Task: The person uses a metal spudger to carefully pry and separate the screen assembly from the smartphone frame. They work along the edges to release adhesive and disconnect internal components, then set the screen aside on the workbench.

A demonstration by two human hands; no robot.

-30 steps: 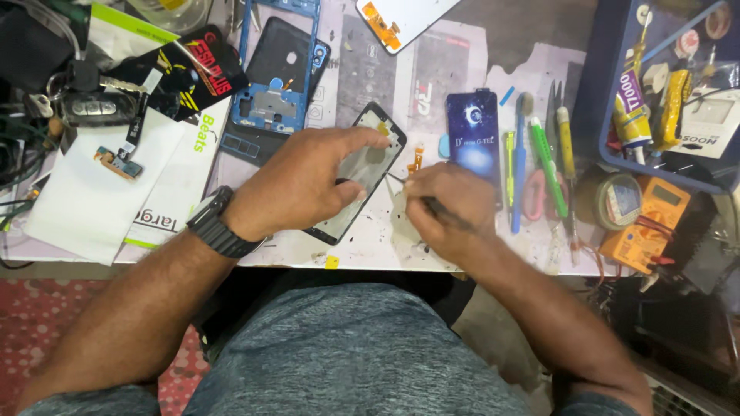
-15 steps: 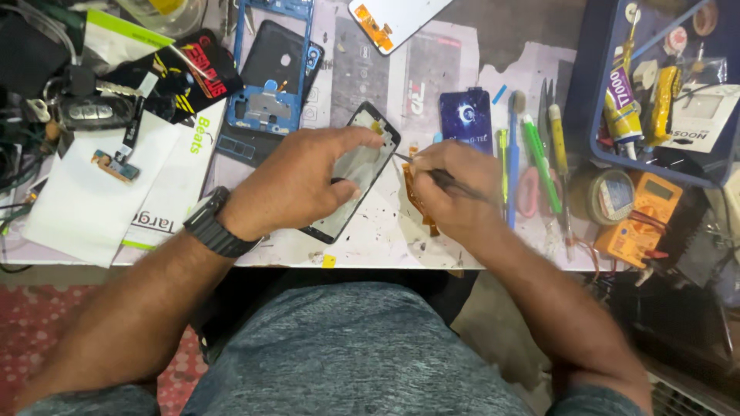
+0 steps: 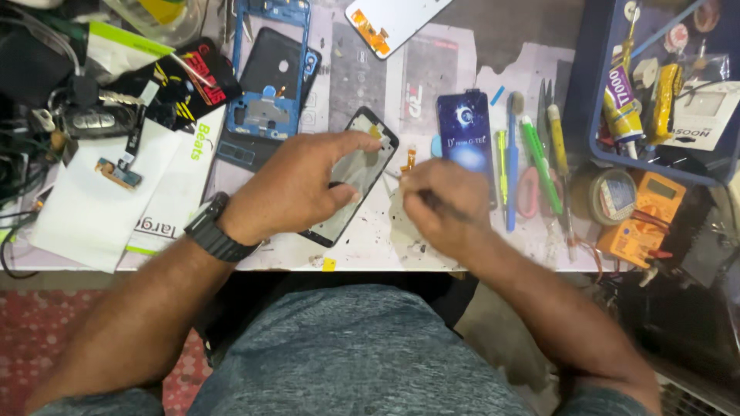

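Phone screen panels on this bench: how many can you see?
2: a black-rimmed screen panel under the left hand, beside the right hand, and a white-backed panel at the top edge. Clutter may hide others.

Blue plastic phone frame (image 3: 266, 115), white display panel with orange flex cable (image 3: 393, 17), orange multimeter (image 3: 644, 219), green-handled screwdriver (image 3: 539, 163), blue parts tray (image 3: 597, 115), white paper sheet (image 3: 92, 216).

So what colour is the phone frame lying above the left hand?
Blue phone frame, clearest in the head view.

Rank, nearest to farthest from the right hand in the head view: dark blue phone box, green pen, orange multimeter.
From the right hand:
1. Dark blue phone box, just above the knuckles.
2. Green pen, further right.
3. Orange multimeter, at the far right table edge.
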